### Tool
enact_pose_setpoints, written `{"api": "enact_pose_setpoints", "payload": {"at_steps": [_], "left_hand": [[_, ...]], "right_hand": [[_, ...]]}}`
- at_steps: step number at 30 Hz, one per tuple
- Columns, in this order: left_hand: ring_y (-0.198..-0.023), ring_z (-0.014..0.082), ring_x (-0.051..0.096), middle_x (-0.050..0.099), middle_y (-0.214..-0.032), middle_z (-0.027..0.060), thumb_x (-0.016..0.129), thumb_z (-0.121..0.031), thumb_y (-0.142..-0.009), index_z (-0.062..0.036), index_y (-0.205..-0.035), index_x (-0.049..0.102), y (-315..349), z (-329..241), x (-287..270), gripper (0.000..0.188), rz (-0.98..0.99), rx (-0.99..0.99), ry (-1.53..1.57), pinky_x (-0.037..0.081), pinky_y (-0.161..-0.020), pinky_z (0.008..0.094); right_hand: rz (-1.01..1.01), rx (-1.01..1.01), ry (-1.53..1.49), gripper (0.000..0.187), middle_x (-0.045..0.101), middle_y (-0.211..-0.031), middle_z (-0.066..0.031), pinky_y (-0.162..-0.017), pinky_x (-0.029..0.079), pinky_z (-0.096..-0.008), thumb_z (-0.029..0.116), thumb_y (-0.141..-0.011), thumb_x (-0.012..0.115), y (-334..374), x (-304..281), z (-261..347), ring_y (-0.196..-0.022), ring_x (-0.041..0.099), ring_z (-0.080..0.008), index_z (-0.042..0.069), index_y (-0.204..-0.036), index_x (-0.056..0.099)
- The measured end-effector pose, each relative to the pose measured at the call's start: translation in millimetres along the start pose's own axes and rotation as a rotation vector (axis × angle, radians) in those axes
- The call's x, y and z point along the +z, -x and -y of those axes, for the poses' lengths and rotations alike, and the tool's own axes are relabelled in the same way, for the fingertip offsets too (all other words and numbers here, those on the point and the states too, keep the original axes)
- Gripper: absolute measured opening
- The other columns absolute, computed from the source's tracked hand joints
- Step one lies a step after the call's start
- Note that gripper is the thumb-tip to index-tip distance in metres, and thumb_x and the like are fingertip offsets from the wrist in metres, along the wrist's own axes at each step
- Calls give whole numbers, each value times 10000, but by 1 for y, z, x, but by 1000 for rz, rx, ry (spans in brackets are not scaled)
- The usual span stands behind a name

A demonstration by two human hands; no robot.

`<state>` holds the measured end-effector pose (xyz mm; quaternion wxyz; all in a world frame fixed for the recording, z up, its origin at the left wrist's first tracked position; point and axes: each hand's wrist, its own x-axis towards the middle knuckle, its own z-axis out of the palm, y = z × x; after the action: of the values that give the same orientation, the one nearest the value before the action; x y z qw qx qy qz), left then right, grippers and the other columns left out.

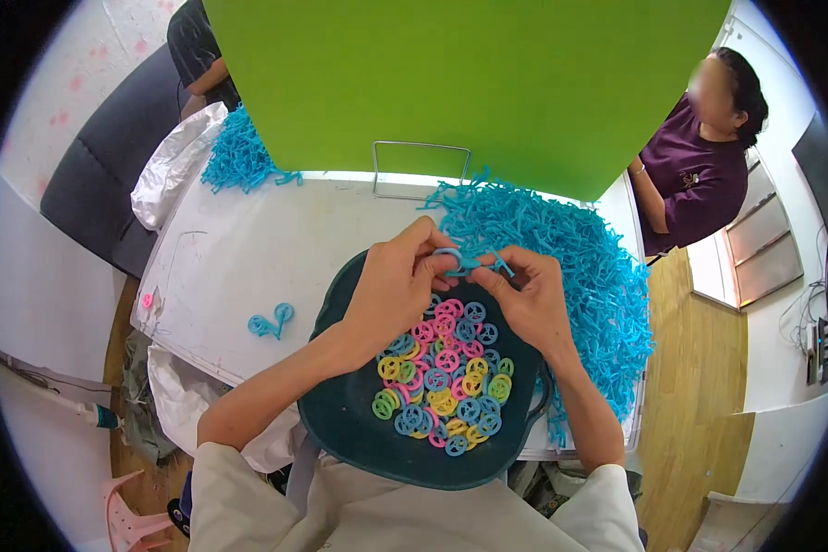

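Above the far rim of a dark green basin [340, 442], my two hands meet with fingers pinched. My left hand [386, 285] grips a small blue plastic wheel [447, 253] between thumb and fingers. My right hand [531, 299] pinches a thin, branched blue plastic piece [500, 263], which touches or joins the wheel; the fingers hide exactly how. Inside the basin lie many small spoked wheels [444, 359] in pink, yellow, green and blue. A heap of blue branched pieces [570, 258] spreads beside my right hand.
Left on the white table [221, 267] sits a blue piece with wheels [271, 320]; a pink wheel [147, 300] is near its edge. Behind a wire stand [421, 143] rises a green panel [469, 83]. Another blue heap [237, 156] lies far left. People sit at both far sides.
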<state>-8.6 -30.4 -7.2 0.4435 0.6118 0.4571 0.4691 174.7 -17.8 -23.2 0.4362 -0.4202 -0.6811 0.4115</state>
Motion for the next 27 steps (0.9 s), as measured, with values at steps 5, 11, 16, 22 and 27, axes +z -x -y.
{"api": "enact_pose_setpoints", "payload": {"at_steps": [5,11,16,22,27], "left_hand": [[-855,184,675,676,-912,138,465,59,-930,30,-1057,627,10,-4,4,208,-54,160,-27,583,-757,298],[-824,201,699,692,-889,164,472,91,-900,-5,-1088,650,11,0,7,276,-82,284,-18,589,-734,302],[-780,190,700,694,-869,158,491,65,-909,-5,-1089,647,14,-13,10,248,-84,236,-48,583,-698,293],[-732,188,705,688,-841,140,517,10,-928,-9,-1112,627,19,-13,14,216,-108,152,-38,538,-593,278],[-850,135,676,695,-1000,93,497,6,-951,5,-1148,610,21,-18,13,227,-77,160,-172,549,-704,245]], "right_hand": [[2,172,-305,128,679,-792,-57,-733,521,-252,69,-877,667,1,-1,2,-837,666,-118,-22,-963,643],[109,383,-693,130,679,-894,-67,-737,522,-261,131,-909,644,4,-6,0,-853,666,-148,39,-1001,651],[82,377,-647,137,677,-898,-63,-743,529,-265,143,-918,632,4,-6,-5,-860,665,-147,37,-1004,650],[-85,173,-335,155,677,-806,-67,-735,547,-274,161,-915,641,9,3,9,-759,676,-157,16,-970,653],[-49,307,-610,169,683,-811,-73,-756,556,-276,178,-911,649,7,0,3,-774,684,-163,15,-954,650]]}}
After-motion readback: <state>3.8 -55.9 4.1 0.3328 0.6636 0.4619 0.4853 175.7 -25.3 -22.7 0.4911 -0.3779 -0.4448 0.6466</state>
